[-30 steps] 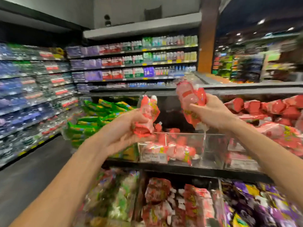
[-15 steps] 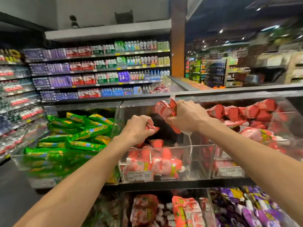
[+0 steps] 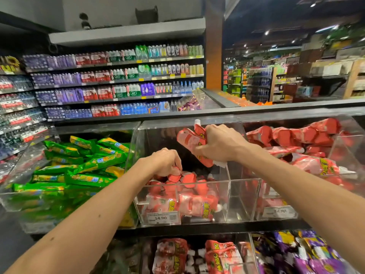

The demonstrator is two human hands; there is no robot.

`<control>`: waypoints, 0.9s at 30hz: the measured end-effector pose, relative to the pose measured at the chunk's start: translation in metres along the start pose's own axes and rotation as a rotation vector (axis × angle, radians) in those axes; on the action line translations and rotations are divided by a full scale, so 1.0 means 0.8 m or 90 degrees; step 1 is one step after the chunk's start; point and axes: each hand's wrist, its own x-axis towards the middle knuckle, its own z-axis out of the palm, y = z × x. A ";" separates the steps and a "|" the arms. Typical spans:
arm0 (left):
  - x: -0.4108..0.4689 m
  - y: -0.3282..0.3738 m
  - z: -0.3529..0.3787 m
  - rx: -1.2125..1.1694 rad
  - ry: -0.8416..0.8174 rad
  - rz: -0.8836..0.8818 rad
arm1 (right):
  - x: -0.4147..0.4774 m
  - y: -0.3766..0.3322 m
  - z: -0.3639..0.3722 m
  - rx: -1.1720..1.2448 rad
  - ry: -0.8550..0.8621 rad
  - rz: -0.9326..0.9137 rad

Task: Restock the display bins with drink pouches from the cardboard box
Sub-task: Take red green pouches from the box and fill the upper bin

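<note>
A clear acrylic middle bin (image 3: 243,198) holds a low pile of red drink pouches (image 3: 189,204). My left hand (image 3: 166,162) is down inside this bin, fingers curled round the top of a red pouch (image 3: 174,177) lying on the pile. My right hand (image 3: 221,142) is higher, over the bin, gripping a bunch of red pouches (image 3: 190,142) with a white cap sticking up. The cardboard box is out of view.
The left bin (image 3: 23,202) is heaped with green pouches (image 3: 85,165). The right bin (image 3: 345,147) is full of red pouches. Lower bins hold red pouches (image 3: 197,256) and purple packs (image 3: 308,254). Bottled-drink shelves (image 3: 118,82) stand behind; an aisle opens at left.
Both hands came forward and down from in front of the bins. The left hand lowered its pouch onto the pile; the right hand now hangs over the middle bin with its bunch.
</note>
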 end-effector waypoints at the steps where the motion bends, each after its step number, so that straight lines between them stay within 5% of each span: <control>1: -0.003 0.002 -0.002 0.023 -0.016 -0.010 | 0.001 0.001 0.000 0.007 -0.005 0.001; 7: -0.028 0.015 -0.019 -0.039 -0.047 -0.016 | 0.003 0.004 -0.003 0.054 -0.034 0.038; 11: -0.055 0.013 -0.048 -0.411 0.060 -0.023 | 0.006 -0.002 -0.007 0.123 -0.056 0.063; 14: -0.078 0.019 -0.059 -0.763 0.001 -0.021 | 0.006 -0.006 -0.001 0.254 -0.078 0.095; 18: -0.100 0.031 -0.058 -0.990 -0.030 -0.011 | 0.003 -0.009 0.014 0.510 -0.156 0.110; 22: -0.093 0.026 -0.060 -0.925 0.081 -0.100 | -0.002 -0.018 0.022 0.541 -0.203 0.032; 27: -0.095 0.016 -0.073 -0.878 0.131 -0.058 | -0.006 -0.025 0.013 0.508 -0.199 -0.020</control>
